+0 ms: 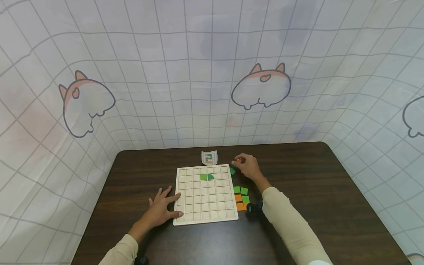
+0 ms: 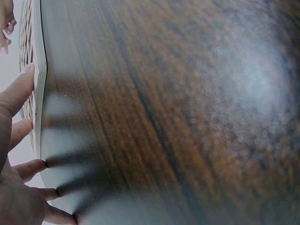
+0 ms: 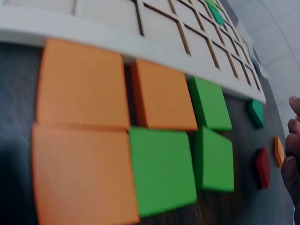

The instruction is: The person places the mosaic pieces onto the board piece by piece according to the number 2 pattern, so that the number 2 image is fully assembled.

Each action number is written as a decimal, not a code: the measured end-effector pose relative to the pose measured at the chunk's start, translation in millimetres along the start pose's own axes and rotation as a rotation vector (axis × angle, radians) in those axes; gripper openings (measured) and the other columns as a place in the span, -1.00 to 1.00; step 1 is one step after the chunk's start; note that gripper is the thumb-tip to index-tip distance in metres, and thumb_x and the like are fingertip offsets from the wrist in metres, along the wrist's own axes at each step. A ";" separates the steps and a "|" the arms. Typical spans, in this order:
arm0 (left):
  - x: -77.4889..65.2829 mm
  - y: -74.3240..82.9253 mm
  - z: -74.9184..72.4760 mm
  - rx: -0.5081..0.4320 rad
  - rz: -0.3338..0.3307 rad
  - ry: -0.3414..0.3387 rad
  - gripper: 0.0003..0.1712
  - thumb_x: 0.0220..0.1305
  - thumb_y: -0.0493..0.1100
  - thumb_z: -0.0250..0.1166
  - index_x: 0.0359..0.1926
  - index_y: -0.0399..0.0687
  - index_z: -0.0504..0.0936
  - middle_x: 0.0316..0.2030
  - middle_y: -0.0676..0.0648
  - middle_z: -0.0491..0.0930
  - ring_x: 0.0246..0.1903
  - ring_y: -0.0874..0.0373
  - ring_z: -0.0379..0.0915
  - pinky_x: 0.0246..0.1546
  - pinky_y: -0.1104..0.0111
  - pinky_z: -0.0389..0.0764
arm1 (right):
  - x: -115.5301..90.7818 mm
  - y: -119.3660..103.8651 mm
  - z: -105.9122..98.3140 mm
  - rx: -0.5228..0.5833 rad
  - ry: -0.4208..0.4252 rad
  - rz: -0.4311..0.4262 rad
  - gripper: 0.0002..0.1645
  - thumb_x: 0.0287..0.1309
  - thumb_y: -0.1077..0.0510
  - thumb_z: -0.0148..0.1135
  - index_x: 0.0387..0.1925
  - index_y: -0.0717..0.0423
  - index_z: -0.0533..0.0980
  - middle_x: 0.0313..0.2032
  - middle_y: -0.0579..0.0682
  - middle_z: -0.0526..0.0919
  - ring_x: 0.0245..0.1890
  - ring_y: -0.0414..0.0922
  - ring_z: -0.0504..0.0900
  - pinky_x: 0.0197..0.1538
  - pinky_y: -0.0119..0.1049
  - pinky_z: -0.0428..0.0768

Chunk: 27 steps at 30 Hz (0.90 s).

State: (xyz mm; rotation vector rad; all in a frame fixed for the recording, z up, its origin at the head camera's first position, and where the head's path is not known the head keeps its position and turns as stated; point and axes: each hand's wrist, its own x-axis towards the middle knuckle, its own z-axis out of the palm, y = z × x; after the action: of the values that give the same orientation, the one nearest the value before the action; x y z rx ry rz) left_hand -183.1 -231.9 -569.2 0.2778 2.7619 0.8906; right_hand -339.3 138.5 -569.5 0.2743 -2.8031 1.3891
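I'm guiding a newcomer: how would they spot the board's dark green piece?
On the brown table lies a pale gridded board. Near its far edge, the dark green piece sits right of a light green square, set apart by its curved side.

Cream left sleeve (image 1: 120, 252), matching cream right sleeve (image 1: 291, 224); small black wrist device (image 1: 254, 207), bare fingers (image 2: 18, 91)

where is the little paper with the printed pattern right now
In the head view, the paper lies on the table just beyond the far edge of the board, left of the right hand.
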 end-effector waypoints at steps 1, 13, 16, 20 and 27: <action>0.1 0.2 0.0 0.000 -0.001 0.000 -0.11 0.10 0.21 0.50 0.41 0.06 0.45 0.54 -0.32 0.05 0.52 -0.48 -0.33 0.15 -0.64 -0.28 | 1.0 1.7 -2.0 -0.014 0.018 0.009 -0.64 0.28 0.04 0.37 0.00 0.18 0.64 -0.28 0.09 0.70 -0.48 -0.12 0.59 -0.31 -0.25 0.57; -0.6 1.3 1.5 0.013 -0.017 0.001 -0.10 0.08 0.22 0.50 0.41 0.07 0.46 0.54 -0.31 0.06 0.52 -0.47 -0.33 0.17 -0.63 -0.27 | 6.2 15.3 -7.4 -0.142 0.033 0.149 -0.47 0.28 -0.02 0.36 0.17 0.18 0.57 0.07 0.20 0.62 0.12 0.16 0.54 0.17 0.10 0.52; -1.6 1.3 2.5 0.015 -0.019 0.001 -0.10 0.08 0.23 0.50 0.41 0.07 0.46 0.54 -0.31 0.06 0.52 -0.48 -0.32 0.17 -0.63 -0.27 | 6.8 17.4 -6.3 -0.154 0.015 0.168 -0.44 0.27 -0.04 0.37 0.20 0.17 0.56 0.11 0.20 0.59 0.18 0.18 0.51 0.23 0.13 0.49; -1.8 1.7 3.0 0.008 -0.015 0.006 -0.10 0.08 0.22 0.50 0.41 0.06 0.46 0.54 -0.31 0.06 0.51 -0.49 -0.32 0.17 -0.63 -0.27 | 8.3 17.7 -5.5 -0.159 0.016 0.186 -0.43 0.28 -0.03 0.37 0.23 0.13 0.56 0.13 0.21 0.57 0.20 0.18 0.49 0.22 0.14 0.49; -1.3 1.2 1.8 0.003 -0.010 0.003 -0.10 0.09 0.21 0.50 0.42 0.07 0.45 0.54 -0.31 0.05 0.52 -0.48 -0.34 0.17 -0.63 -0.29 | 11.7 16.0 -3.2 -0.181 0.028 0.230 -0.39 0.23 -0.07 0.41 0.27 0.02 0.56 0.24 0.16 0.58 0.26 0.18 0.50 0.17 0.14 0.53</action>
State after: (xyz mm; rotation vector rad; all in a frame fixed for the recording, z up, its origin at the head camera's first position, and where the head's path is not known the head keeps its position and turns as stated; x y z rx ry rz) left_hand -181.3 -230.2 -569.7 0.2635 2.7648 0.8850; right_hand -353.6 148.6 -579.3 -0.0706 -2.9875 1.1478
